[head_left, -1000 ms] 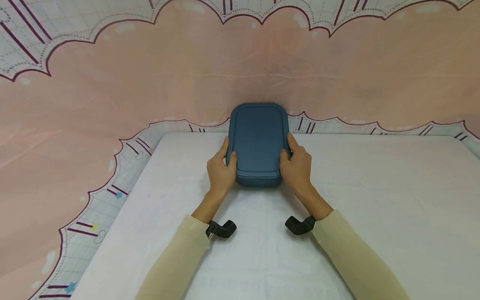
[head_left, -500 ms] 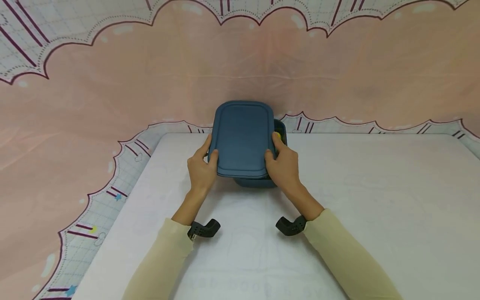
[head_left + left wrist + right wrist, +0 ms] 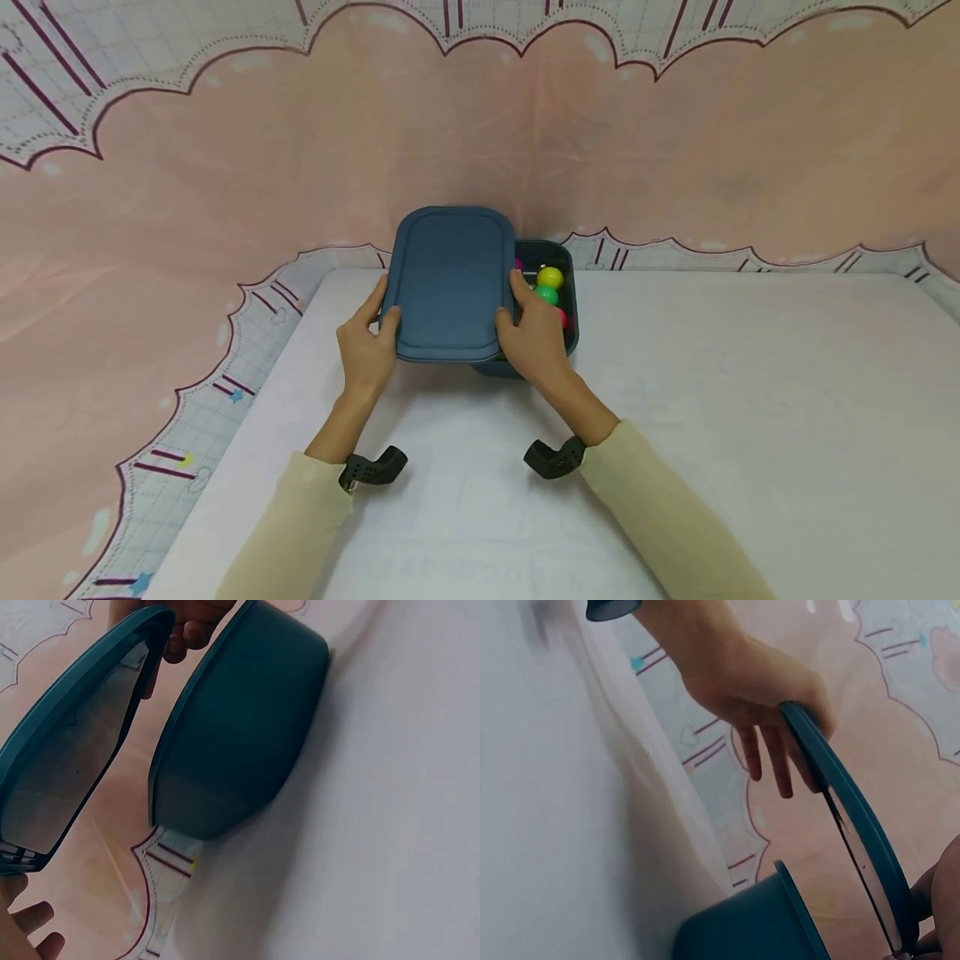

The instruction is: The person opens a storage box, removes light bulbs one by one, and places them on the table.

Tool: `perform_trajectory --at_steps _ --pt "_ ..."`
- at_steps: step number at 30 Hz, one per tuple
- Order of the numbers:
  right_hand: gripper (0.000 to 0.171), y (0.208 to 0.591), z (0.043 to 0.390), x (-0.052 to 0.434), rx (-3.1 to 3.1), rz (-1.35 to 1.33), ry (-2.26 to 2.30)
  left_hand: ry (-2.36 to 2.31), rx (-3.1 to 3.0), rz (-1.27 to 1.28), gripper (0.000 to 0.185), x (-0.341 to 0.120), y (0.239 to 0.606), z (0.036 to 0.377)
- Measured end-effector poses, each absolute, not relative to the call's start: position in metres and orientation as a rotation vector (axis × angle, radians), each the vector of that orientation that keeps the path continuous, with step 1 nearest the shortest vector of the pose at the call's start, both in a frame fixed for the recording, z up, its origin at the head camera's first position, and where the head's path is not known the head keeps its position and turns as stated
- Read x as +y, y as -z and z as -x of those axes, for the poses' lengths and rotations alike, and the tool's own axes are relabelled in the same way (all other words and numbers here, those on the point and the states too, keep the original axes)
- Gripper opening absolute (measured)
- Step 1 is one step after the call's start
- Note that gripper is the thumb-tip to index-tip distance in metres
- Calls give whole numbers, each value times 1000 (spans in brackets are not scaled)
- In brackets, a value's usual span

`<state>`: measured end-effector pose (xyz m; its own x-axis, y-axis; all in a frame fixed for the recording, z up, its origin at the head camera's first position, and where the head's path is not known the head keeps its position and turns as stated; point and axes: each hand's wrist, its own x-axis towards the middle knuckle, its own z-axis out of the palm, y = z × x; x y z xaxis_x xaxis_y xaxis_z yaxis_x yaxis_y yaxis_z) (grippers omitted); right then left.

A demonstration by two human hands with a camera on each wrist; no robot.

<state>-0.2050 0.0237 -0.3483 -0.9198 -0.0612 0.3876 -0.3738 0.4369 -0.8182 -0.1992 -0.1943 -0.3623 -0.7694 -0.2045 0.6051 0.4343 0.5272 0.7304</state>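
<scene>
A dark blue lid (image 3: 452, 283), rectangular with rounded corners, hangs over the left part of a matching box (image 3: 572, 292). My left hand (image 3: 367, 350) pinches the lid's left edge between thumb and fingers. On the opposite edge my right hand (image 3: 536, 333) grips the lid the same way. Inside the box's uncovered right side show a yellow ball (image 3: 550, 277), a green ball (image 3: 547, 295) and part of a pink ball (image 3: 563, 317). The lid hides the rest of the contents. In the left wrist view a gap separates the lid (image 3: 90, 727) from the box (image 3: 240, 727).
The box stands at the back of a table with a white cloth (image 3: 720, 417). Close behind it rises a pink-orange patterned backdrop (image 3: 300, 167). Black bands with camera mounts (image 3: 375, 467) sit on both wrists.
Both hands have lifted the lid off the box and carried it left. The box has stayed in place, and the coloured balls inside have come into view.
</scene>
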Motion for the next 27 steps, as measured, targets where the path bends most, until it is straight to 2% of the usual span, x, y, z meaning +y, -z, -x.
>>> perform_trajectory --at_steps 27 --pt "57 346 195 -42 -2542 -554 -1482 1222 -2216 4 42 -270 372 178"
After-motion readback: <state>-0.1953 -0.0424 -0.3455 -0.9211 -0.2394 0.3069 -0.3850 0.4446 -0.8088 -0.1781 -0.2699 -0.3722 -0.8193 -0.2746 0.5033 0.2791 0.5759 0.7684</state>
